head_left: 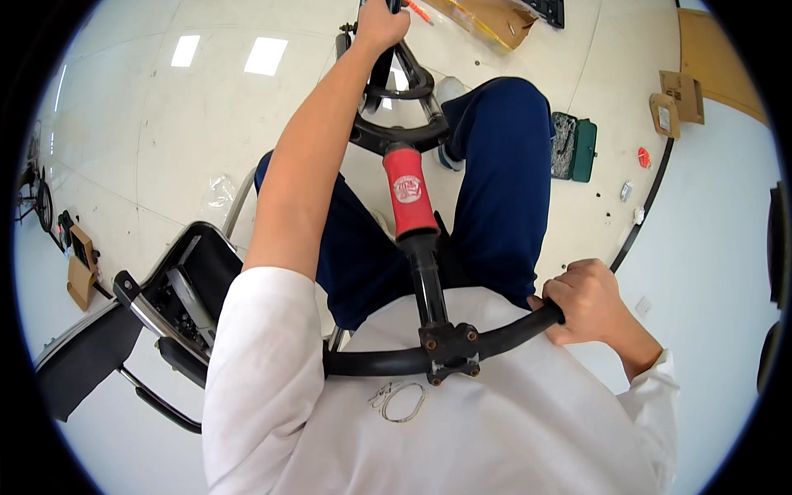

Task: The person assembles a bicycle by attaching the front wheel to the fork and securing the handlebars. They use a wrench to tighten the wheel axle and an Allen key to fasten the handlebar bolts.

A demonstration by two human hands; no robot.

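Note:
A bicycle front end lies across my lap and points away from me. Its black suspension fork point(388, 136) is at the far end, behind a red head tube point(412, 206). Closest to my body, a black stem point(450, 351) with rusty bolts clamps the black handlebar point(375, 363), which rests against my white shirt. My left hand point(382, 26) reaches far forward and is closed around the fork's far end, partly cut off by the top edge. Wrapped around the bar's right end is my right hand point(587, 301).
A green toolbox point(584, 150) lies open on the tiled floor at right. Cardboard pieces point(676, 103) stand by the right wall; an opened carton point(487, 21) is at the top. To my left is a black chair point(194, 289) with metal tubing. A clear plastic bag point(219, 198) lies beyond it.

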